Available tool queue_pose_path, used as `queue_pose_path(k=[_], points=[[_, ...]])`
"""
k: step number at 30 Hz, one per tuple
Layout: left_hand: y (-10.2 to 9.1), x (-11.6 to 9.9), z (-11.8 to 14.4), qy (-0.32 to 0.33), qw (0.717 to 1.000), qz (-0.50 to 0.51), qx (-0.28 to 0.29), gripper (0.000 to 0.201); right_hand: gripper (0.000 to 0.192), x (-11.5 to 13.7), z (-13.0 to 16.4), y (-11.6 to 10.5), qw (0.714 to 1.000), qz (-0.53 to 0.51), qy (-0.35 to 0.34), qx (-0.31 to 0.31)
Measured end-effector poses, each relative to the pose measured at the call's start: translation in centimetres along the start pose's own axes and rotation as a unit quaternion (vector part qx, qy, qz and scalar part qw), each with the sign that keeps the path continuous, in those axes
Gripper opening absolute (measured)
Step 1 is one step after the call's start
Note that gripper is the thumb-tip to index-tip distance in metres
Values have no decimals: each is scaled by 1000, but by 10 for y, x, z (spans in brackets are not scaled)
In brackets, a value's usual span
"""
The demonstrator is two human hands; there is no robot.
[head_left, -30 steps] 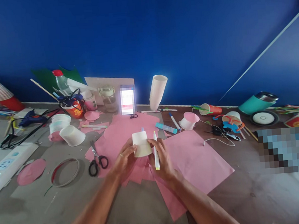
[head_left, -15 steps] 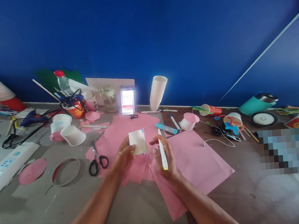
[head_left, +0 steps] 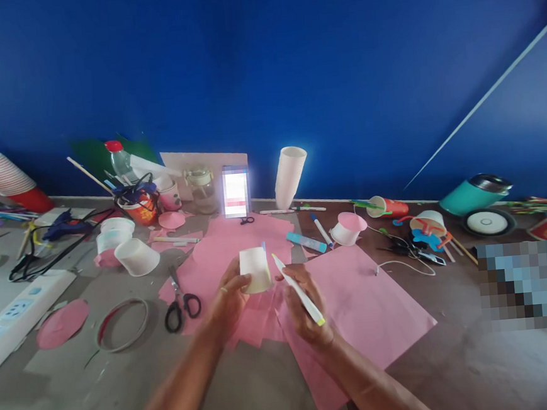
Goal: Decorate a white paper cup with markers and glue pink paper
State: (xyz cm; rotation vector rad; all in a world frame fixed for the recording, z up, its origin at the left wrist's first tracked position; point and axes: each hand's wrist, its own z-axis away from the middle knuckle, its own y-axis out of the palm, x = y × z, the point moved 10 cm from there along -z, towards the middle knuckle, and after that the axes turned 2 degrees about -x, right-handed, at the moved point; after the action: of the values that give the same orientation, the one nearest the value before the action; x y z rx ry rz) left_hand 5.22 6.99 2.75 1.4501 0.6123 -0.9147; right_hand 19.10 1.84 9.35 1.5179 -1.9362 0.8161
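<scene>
My left hand [head_left: 231,290] is closed on a small cream-white square piece of paper [head_left: 255,271], its thumb pressed on the lower left edge. A thin blue sliver shows behind the paper's upper right corner. In my right hand [head_left: 307,306] a white marker [head_left: 302,292] with a yellow end is gripped like a pen. Its tip points up and left, just beside the paper's right edge; I cannot tell whether they touch. Both hands are above overlapping pink paper sheets [head_left: 358,312]. Black-handled scissors [head_left: 181,304] lie open to the left of my left hand.
A tape ring [head_left: 122,325] and a white power strip [head_left: 17,317] lie at left. Beyond the hands are a lit phone [head_left: 235,192], stacked white cups [head_left: 290,177] and a blue glue stick [head_left: 306,241]. A pink-topped cup [head_left: 348,229] and teal flask [head_left: 474,194] are farther right.
The marker has tilted, its tip swinging left to the paper's edge. The view has shifted slightly, so the table's things appear lower. The paper stays in my left hand.
</scene>
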Motion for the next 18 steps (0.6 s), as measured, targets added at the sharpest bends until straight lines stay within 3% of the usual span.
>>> queue_pose_path(k=[5, 18], points=[[2, 3, 0, -10, 1000, -3, 18, 45, 24, 10, -3, 3, 999, -15, -39, 26], [5, 5, 0, -18, 999, 5, 32, 48, 21, -16, 0, -4, 994, -57, 94, -8]])
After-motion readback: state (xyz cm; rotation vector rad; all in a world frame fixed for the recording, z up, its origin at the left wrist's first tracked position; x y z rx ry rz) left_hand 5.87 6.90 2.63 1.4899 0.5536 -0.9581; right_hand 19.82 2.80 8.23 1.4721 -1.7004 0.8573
